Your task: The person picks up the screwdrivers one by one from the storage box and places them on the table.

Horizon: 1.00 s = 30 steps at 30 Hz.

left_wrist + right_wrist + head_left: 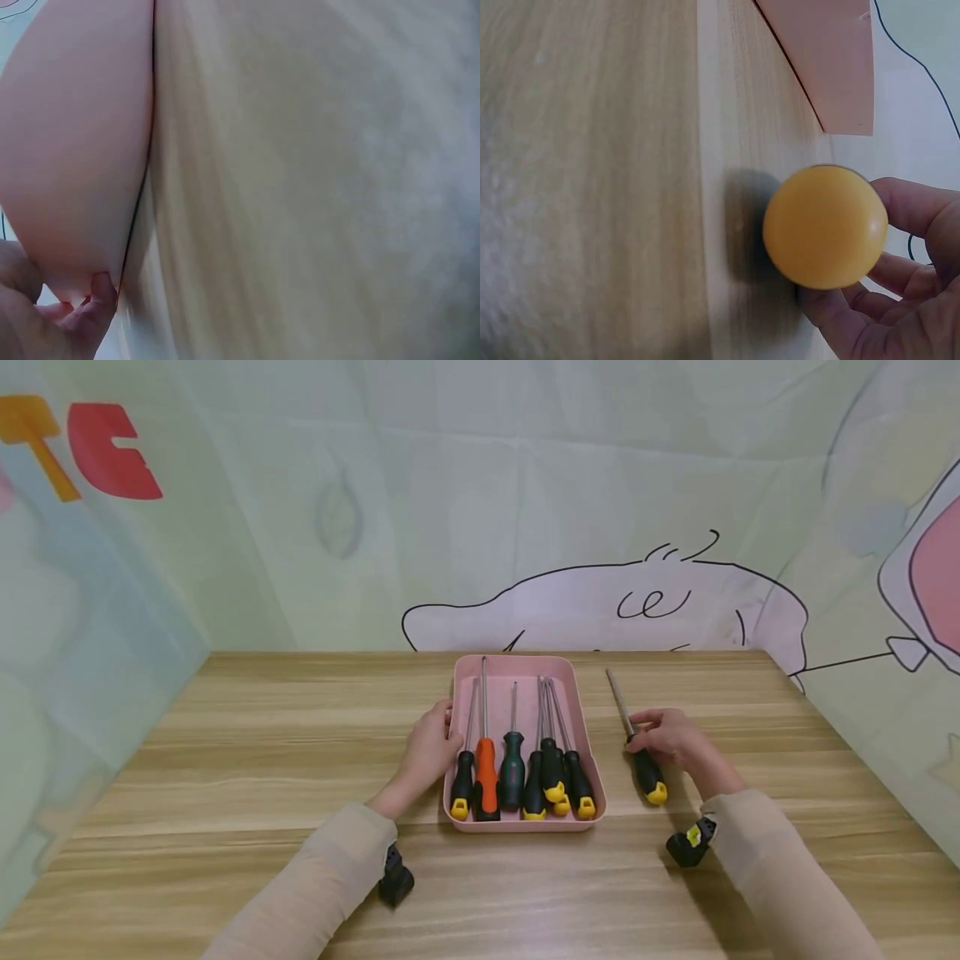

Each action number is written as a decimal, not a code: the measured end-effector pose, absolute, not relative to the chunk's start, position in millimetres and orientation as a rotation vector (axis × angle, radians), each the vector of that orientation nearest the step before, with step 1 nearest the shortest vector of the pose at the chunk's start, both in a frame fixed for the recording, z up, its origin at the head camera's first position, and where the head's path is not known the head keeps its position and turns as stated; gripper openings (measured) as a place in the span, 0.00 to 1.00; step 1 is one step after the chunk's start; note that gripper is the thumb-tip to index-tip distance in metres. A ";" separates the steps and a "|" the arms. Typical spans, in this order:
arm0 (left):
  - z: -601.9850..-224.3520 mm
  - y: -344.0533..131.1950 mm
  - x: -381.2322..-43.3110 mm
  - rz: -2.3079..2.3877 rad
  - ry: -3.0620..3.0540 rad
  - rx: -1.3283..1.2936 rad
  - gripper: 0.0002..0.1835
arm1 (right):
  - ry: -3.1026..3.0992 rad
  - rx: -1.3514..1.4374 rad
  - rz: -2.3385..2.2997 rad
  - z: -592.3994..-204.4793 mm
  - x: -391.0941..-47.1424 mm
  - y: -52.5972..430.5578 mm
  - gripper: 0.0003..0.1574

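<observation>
Screwdriver in right hand (shaft invisible in wrist view)

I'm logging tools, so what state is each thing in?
Pink tray, open, loaded.
Orange-handled screwdriver, in tray.
Green-handled screwdriver, in tray.
Black-handled screwdrivers in tray, some overlapping.
Loose screwdriver, outside tray, held.
Left hand, gripping tray's side.
Right hand, pinching loose screwdriver.
</observation>
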<state>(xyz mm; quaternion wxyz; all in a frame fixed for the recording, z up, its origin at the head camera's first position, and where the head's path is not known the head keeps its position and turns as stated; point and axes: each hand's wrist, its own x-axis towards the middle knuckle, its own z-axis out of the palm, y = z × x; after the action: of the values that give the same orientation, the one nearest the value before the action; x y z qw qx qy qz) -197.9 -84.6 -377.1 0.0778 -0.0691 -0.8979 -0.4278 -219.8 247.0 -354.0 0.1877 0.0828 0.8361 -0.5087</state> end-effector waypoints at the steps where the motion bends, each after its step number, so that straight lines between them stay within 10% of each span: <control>1: -377.5 -84.6 -197.9 -1.276 -2.685 -0.211 0.25 | 2.351 0.236 -1.433 -354.0 -219.7 246.8 0.40; 30: -377.1 -84.4 -199.9 -1.340 -2.726 -0.171 0.25 | 2.284 0.235 -1.379 -346.8 -221.0 255.3 0.40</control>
<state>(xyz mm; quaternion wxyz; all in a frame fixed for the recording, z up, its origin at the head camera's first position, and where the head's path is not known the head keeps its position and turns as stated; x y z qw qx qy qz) -199.9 -84.4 -377.1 0.0495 -0.0561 -0.8950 -0.4398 -221.0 255.3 -346.8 0.2295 0.0852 0.8300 -0.5012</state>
